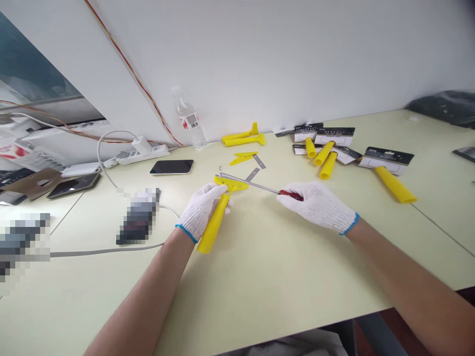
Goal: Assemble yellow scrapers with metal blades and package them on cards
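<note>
Both my hands wear white knit gloves with blue cuffs. My left hand (202, 211) grips a yellow plastic scraper (215, 225) around its handle and head. My right hand (317, 206) holds a red-handled screwdriver (252, 184), and its steel shaft reaches left across the scraper's head. The shaft's tip sits at the head's far corner, partly hidden. Just beyond the scraper lie several tiny screws (220, 168), two steel blades (259, 161) and yellow scraper heads (242, 157).
Further yellow scrapers (243, 138) and carded, packaged scrapers (388, 163) lie along the back of the pale table (267, 277). On the left are a phone (171, 167), power strip (143, 155), water bottle (189, 121), grey cable (107, 251) and a pixelated object (139, 217).
</note>
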A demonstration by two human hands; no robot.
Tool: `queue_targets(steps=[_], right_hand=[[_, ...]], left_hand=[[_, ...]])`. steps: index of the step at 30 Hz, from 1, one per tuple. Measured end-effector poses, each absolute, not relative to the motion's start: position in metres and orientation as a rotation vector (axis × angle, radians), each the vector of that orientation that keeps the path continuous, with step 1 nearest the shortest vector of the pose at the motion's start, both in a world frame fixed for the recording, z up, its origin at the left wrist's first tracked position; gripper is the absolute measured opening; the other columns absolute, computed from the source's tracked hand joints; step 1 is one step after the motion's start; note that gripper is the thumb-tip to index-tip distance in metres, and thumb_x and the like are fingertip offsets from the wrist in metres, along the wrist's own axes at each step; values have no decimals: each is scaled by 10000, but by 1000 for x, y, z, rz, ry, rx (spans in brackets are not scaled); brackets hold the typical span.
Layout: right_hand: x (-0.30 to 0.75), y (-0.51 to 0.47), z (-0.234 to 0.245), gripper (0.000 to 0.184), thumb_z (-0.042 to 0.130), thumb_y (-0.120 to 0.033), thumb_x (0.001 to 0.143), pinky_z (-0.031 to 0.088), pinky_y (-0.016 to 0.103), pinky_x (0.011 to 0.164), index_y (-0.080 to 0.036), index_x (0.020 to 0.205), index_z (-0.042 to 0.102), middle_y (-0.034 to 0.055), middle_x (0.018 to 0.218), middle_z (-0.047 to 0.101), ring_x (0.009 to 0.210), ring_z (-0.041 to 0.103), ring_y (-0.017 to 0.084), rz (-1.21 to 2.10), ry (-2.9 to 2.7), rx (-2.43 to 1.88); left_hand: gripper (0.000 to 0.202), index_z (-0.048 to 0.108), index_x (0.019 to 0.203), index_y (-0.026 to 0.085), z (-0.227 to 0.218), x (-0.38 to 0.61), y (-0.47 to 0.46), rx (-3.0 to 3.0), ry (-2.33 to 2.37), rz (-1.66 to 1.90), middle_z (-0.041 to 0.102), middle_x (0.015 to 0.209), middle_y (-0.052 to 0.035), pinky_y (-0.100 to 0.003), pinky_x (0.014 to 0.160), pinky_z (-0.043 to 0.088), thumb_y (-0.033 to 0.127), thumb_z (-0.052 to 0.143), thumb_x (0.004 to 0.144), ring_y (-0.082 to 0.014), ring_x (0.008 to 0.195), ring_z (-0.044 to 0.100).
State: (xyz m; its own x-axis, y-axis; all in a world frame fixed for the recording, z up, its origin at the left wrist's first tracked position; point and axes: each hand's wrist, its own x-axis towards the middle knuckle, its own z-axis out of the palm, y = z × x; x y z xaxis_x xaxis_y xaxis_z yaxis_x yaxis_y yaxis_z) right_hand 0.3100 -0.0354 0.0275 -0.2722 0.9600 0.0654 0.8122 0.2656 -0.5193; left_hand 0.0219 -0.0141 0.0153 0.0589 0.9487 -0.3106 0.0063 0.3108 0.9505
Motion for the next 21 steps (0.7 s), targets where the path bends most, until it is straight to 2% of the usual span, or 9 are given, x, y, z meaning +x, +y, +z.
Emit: queue_targets(steps=[4, 14, 21], right_hand=[[310, -35, 27, 407, 518, -540, 978, 323, 292, 607, -206, 781, 639, -27, 664, 591, 624, 522, 142, 536, -2186, -1634], [311, -34, 27, 433, 505, -539, 992, 299, 291, 602, -198, 731, 560, -25, 635, 529, 608, 480, 136, 526, -2227, -1629], [310, -34, 26, 426, 503, -537, 995, 296, 289, 606, -197, 747, 574, -24, 646, 544, 618, 489, 137, 536, -2232, -1632]], left_hand=[[374, 582, 1057, 154, 15, 21, -14, 1002, 1286, 927, 717, 799, -68, -267, 554, 504, 479, 698, 912, -147, 620, 632], [395, 588, 1073, 158, 14, 20, -14, 988, 1282, 936, 701, 776, -56, -272, 532, 472, 491, 711, 901, -163, 617, 635], [399, 589, 1025, 160, 13, 22, -14, 1009, 1267, 997, 705, 762, -65, -275, 537, 506, 490, 747, 863, -176, 637, 652]])
